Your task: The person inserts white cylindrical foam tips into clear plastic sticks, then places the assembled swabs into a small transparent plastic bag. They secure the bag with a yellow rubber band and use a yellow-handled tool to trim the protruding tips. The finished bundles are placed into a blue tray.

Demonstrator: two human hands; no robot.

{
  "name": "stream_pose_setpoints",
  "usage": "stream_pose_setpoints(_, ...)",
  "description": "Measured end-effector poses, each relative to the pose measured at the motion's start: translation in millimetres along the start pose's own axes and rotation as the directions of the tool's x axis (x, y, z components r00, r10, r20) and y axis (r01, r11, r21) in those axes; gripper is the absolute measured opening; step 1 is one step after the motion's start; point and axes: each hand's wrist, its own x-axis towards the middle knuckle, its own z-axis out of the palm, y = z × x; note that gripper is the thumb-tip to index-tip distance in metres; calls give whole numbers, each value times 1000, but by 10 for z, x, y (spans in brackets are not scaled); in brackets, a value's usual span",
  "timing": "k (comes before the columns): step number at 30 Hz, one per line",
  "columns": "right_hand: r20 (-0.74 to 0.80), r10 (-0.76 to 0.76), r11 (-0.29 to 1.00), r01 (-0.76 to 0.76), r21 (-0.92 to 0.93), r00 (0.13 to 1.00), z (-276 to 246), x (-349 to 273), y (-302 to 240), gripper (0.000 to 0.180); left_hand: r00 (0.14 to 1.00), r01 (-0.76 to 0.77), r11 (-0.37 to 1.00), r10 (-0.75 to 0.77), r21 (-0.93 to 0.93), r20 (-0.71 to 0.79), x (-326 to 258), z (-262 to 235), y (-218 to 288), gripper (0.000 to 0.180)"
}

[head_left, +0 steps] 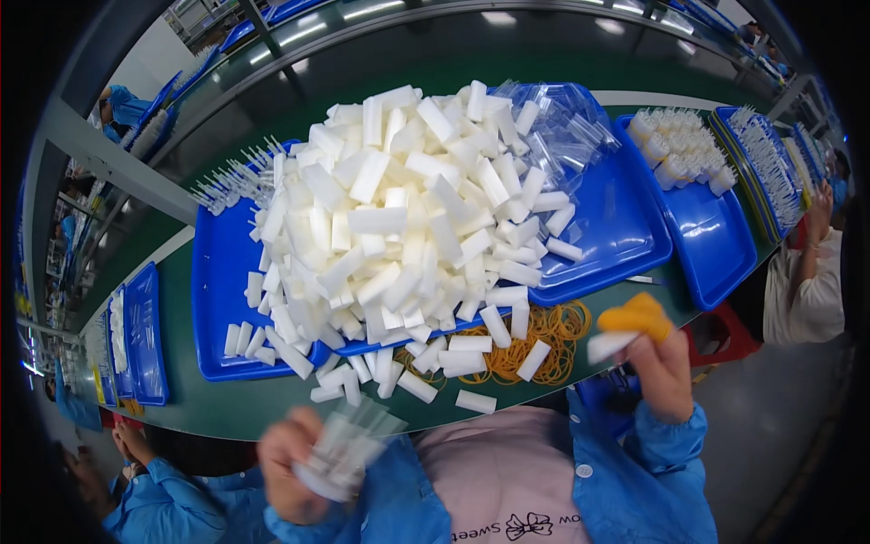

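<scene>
My left hand (288, 458) is closed around a few clear plastic sleeves (362, 431), blurred by motion, with something white at their lower end. It is held in front of the table's near edge. My right hand (666, 367) wears yellow finger covers (634, 315) and pinches a white foam block (610, 346), somewhat smeared. Between and beyond my hands rises a big heap of white foam blocks (399, 213) across blue trays. Loose blocks, such as one foam block (476, 402), lie along the green table's edge. A tangle of yellow-brown rubber bands (562, 340) lies partly under them.
More clear sleeves (566, 127) lie in the blue tray (625, 240) behind the heap. Thin white-stemmed parts (231, 181) stand at the left. On the right, a smaller blue tray (716, 240) bears white pieces. Co-workers sit at both sides; one sleeve (172, 499) is close on my left.
</scene>
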Motion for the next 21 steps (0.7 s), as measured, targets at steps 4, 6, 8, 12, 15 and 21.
stream_pose_setpoints(4, 172, 53, 920, -115, 374, 984, 260, -158, 142, 22, 929, 257, 958, -281, 126, 239, -89, 175, -435, 19)
stream_pose_setpoints(6, 119, 85, 866, -133, 481, 989, 361, -161, 244, 19, 889, 277, 939, -331, 203, 318, 34, 296, -490, 19)
stream_pose_setpoints(8, 121, 64, 866, -116, 487, 991, 380, -145, 290, 17, 862, 294, 923, -369, 248, 347, 81, 358, -505, 19)
stream_pose_setpoints(12, 184, 81, 866, -161, 474, 980, 334, -151, 322, 18, 846, 301, 907, -396, 293, 358, 92, 341, -535, 21)
stream_pose_setpoints(15, 210, 105, 847, -198, 493, 972, 324, -144, 358, 18, 832, 292, 891, -416, 348, 366, 113, 300, -533, 22)
stream_pose_setpoints(21, 294, 118, 817, -261, 514, 948, 332, -110, 374, 21, 806, 348, 859, -479, 375, 348, 124, 276, -503, 20)
